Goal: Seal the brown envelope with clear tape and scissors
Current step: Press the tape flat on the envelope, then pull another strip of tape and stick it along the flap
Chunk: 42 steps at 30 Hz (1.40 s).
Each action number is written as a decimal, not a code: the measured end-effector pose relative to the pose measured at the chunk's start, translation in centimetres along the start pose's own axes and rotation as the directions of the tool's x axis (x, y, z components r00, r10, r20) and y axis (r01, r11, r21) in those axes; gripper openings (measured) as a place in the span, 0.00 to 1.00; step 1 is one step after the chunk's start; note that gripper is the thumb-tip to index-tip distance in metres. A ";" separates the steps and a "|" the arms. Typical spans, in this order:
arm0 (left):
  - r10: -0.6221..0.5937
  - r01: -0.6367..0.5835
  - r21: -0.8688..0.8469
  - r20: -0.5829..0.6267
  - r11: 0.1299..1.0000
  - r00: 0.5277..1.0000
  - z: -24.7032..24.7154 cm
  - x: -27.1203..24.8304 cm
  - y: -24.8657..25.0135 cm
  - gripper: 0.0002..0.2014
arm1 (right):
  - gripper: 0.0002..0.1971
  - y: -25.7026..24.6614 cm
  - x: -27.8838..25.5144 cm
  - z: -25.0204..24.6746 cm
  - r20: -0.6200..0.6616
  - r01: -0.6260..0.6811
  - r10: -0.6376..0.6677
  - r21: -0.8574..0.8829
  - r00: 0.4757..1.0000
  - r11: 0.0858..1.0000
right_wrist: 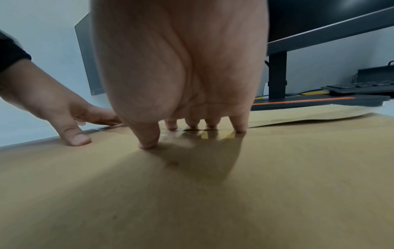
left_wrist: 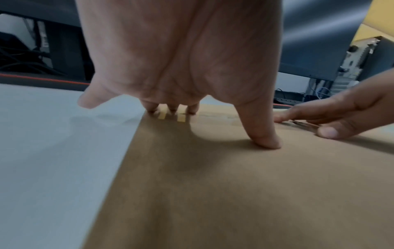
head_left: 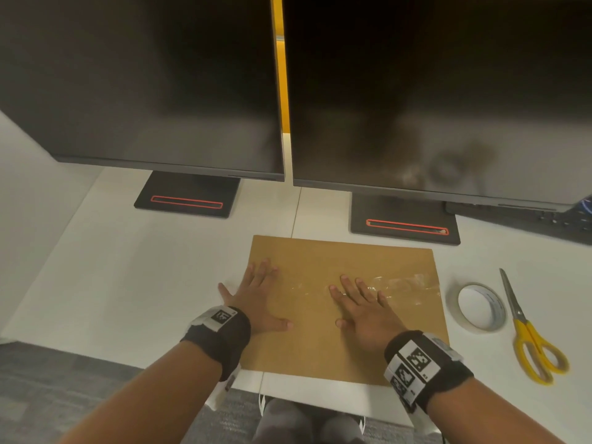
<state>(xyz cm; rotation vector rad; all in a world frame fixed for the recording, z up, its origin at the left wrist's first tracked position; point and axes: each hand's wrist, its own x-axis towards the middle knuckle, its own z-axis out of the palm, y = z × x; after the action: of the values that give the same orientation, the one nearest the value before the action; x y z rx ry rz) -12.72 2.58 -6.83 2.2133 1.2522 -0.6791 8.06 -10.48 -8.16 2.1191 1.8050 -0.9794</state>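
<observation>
**Q:** ok what's on the desk right now, count it for me?

**A:** Watching the feed from here. Nearest the desk edge I've got one brown envelope (head_left: 323,341) lying flat on the white desk (head_left: 128,283). Both hands are on it, fingers spread wide and flat, gripping nothing. My left hand (head_left: 256,299) presses the envelope's left edge, little finger out over the desk. My right hand (head_left: 362,312) sits mid-envelope with its fingertips (right_wrist: 239,128) on one shiny strip of clear tape (head_left: 400,286) that runs off to the right edge.

**Q:** and the tools?

**A:** Just right of the envelope, one tape roll (head_left: 480,307) lying flat, and beside that one pair of yellow-handled scissors (head_left: 525,328), blades pointing away from me. Nobody's touching either.

**Q:** further back?

**A:** Two dark monitors (head_left: 144,84), each on a black base with a red outline, so two bases (head_left: 187,198). One black keyboard (head_left: 563,225) at far right. Any writing or brand? Can't read one; only the wristband marker squares.
</observation>
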 end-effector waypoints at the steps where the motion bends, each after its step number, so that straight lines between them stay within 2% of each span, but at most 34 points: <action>1: -0.004 0.004 0.007 0.009 1.000 1.000 -0.1 0.0 0.1 0.59 | 0.32 -0.1 -0.1 0.0 -0.006 0.000 0.000 0.004 1.000 1.000; 6: -0.038 0.038 0.003 0.059 0.999 0.998 -0.9 -0.2 0.8 0.58 | 0.32 -0.3 -0.4 0.5 -0.032 0.000 0.001 0.034 0.999 0.999; 11: -0.074 0.069 0.066 0.063 0.995 0.995 -1.3 -0.2 1.3 0.58 | 0.34 0.3 -1.1 0.9 -0.123 0.031 -0.021 0.078 0.992 0.996; 16: -0.090 0.097 0.250 -0.039 0.963 0.995 -2.0 -0.6 2.6 0.59 | 0.36 1.7 -1.6 0.9 -0.160 0.103 -0.089 0.082 0.983 0.991; 17: -0.070 0.086 0.291 -0.067 0.953 0.995 -1.9 -0.7 3.1 0.58 | 0.36 1.7 -1.5 0.9 -0.161 0.104 -0.090 0.082 0.983 0.991; 19: 0.063 -0.027 0.356 -0.091 0.934 0.994 -1.2 -0.8 4.6 0.53 | 0.35 1.6 -1.4 0.8 -0.166 0.103 -0.089 0.081 0.982 0.991; 21: 0.197 -0.178 0.349 -0.020 0.920 0.980 -0.2 -1.2 6.3 0.45 | 0.35 1.5 -1.4 0.9 -0.169 0.105 -0.091 0.073 0.981 0.992; 22: 0.227 -0.223 0.325 0.025 0.919 0.973 0.4 -1.3 7.1 0.42 | 0.35 1.5 -1.4 0.9 -0.169 0.107 -0.094 0.071 0.981 0.992; 24: 0.235 -0.245 0.287 0.069 0.926 0.970 1.4 -1.3 8.2 0.37 | 0.35 1.6 -1.4 0.9 -0.165 0.111 -0.099 0.062 0.981 0.992; 29: 0.232 -0.220 0.282 -0.011 0.934 0.973 1.7 -1.2 8.9 0.34 | 0.34 1.6 -1.5 0.5 -0.168 0.103 -0.090 0.073 0.982 0.992; 31: 0.243 -0.223 0.308 -0.028 0.925 0.970 1.3 -1.1 9.2 0.33 | 0.31 1.8 -2.1 0.2 -0.236 0.092 -0.064 0.109 0.970 0.990; 33: 0.240 -0.215 0.330 -0.037 0.919 0.970 0.8 -0.7 9.8 0.32 | 0.24 2.7 -2.9 -0.2 -0.403 0.048 0.007 0.127 0.915 0.991; 34: 0.226 -0.202 0.321 -0.040 0.925 0.973 0.5 -0.5 10.1 0.32 | 0.20 3.4 -3.4 -0.5 -0.509 0.012 0.057 0.130 0.859 0.991; 36: 0.188 -0.167 0.270 -0.053 0.948 0.981 -0.1 -0.1 10.9 0.31 | 0.13 5.4 -4.9 -0.9 -0.675 -0.093 0.191 0.178 0.713 0.980; 38: 0.179 -0.154 0.219 -0.099 0.963 0.979 -0.6 0.2 12.0 0.31 | 0.11 8.0 -6.7 -1.0 -0.710 -0.226 0.352 0.270 0.610 0.936; 40: 0.228 -0.198 0.184 -0.165 0.963 0.960 -0.6 0.4 13.4 0.29 | 0.16 10.5 -8.1 -0.6 -0.654 -0.338 0.478 0.339 0.586 0.878; 42: 0.294 -0.265 0.160 -0.199 0.951 0.935 -0.3 0.4 15.0 0.27 | 0.21 12.2 -9.0 -0.1 -0.575 -0.421 0.532 0.327 0.622 0.846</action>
<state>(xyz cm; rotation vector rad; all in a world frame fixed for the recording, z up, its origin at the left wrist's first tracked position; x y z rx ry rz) 0.59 -3.68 -4.15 2.5686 0.9824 -0.4219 19.11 -20.67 -6.06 3.0917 1.2121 -0.2479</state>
